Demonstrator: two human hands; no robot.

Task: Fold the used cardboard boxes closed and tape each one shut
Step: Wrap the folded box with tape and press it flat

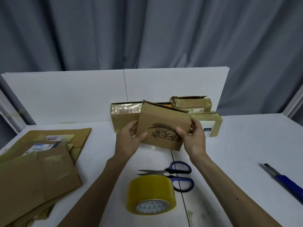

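Note:
A small brown cardboard box (164, 122) with a dark printed emblem is held up above the white table (237, 145), tilted toward me. My left hand (129, 140) grips its left edge, thumb on the printed face. My right hand (191, 136) grips its right edge the same way. A roll of clear yellowish packing tape (150, 192) lies on its side on the table below the box. Blue-handled scissors (178, 174) lie just behind the roll.
A pile of flattened cardboard boxes (37, 169) covers the table's left side. Several taped boxes (205, 115) stand at the back against a white board (82, 95). A blue utility knife (285, 182) lies at the right. Grey curtains hang behind.

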